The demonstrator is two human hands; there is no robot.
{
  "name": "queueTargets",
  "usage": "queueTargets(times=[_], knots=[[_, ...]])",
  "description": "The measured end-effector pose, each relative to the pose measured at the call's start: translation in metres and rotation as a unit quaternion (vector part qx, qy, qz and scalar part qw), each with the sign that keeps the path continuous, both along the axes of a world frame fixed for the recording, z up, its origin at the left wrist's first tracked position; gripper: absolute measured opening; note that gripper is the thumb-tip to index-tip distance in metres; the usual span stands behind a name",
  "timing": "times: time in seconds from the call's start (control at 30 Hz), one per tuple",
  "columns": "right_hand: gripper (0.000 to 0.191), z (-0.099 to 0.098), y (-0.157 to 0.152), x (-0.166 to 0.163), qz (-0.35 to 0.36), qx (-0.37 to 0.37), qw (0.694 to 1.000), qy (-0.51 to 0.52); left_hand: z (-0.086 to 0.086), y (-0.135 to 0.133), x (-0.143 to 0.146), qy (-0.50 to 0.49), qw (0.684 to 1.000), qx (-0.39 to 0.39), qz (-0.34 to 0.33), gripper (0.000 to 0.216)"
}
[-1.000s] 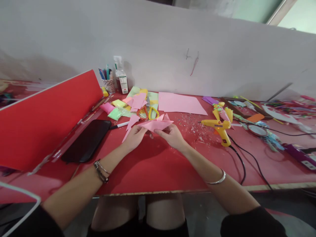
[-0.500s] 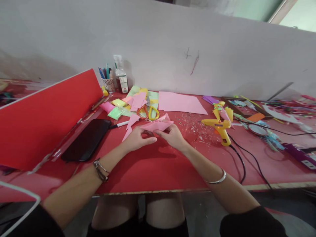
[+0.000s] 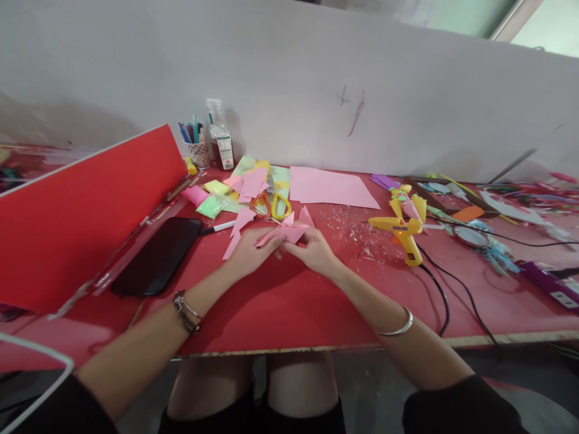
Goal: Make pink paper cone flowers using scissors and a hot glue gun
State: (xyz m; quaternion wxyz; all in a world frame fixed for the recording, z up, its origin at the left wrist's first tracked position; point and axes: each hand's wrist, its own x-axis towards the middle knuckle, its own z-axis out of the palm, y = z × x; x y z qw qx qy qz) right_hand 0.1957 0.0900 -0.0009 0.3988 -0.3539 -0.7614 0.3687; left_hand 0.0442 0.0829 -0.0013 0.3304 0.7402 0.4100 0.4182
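A folded piece of pink paper (image 3: pixel 292 231) is held above the red table between both hands. My left hand (image 3: pixel 256 248) grips its left side, with the thumb pressed on the near face. My right hand (image 3: pixel 315 250) pinches the right side, its thumb close to the left one. A pointed flap of the paper stands up at the far right. Just beyond the hands lie scissors (image 3: pixel 281 207) with yellow and orange handles. Pink paper scraps (image 3: pixel 243 222) and a white marker (image 3: pixel 225 226) are beside my left hand.
A yellow glue gun (image 3: pixel 407 235) with a black cable lies at the right. A black phone (image 3: pixel 158 256) and a red board (image 3: pixel 90 211) are on the left. Behind are a pink sheet (image 3: pixel 332 187), a pen cup (image 3: pixel 198 154) and a glass bottle (image 3: pixel 222 144).
My left thumb has moved up onto the paper and now presses it. The paper has become narrower and more folded, and the two hands' thumbs are closer together.
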Motion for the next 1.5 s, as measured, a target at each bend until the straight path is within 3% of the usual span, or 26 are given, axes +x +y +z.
queueTargets(times=[0.23,0.67,0.77,0.87,0.97,1.17,1.37,1.5], knots=[[0.01,-0.0041,0.0066,-0.0004,-0.055,0.0,0.996,0.071,-0.0022,0.0052,-0.0033,-0.032,0.999,-0.042,0.011,0.026],[0.008,-0.0019,0.0093,-0.0004,-0.097,0.004,0.988,0.12,0.0048,0.0016,0.0017,-0.06,0.979,-0.195,-0.017,0.013],[0.008,-0.0003,0.0096,0.0011,-0.112,0.015,0.989,0.099,0.0006,0.004,0.0001,-0.147,0.949,-0.268,-0.072,0.016],[0.009,0.0015,0.0092,0.0027,-0.108,0.03,0.99,0.082,-0.001,0.0053,-0.0029,-0.239,0.882,-0.362,-0.181,0.036],[0.008,0.003,0.0081,0.0034,-0.082,0.048,0.994,0.061,0.0004,0.0044,-0.0043,-0.254,0.845,-0.416,-0.219,0.045],[0.007,-0.0009,0.0065,0.0019,-0.029,0.051,0.998,0.033,0.0009,0.0016,0.0005,-0.184,0.895,-0.38,-0.147,0.031],[0.029,-0.0027,0.0058,0.0002,-0.039,-0.049,0.995,0.078,0.0025,0.0014,0.0009,-0.077,0.932,-0.311,-0.169,0.04],[0.007,0.0025,0.0035,-0.0001,-0.013,-0.101,0.994,0.048,-0.0013,0.0031,-0.0004,-0.039,0.941,-0.273,-0.196,0.043]])
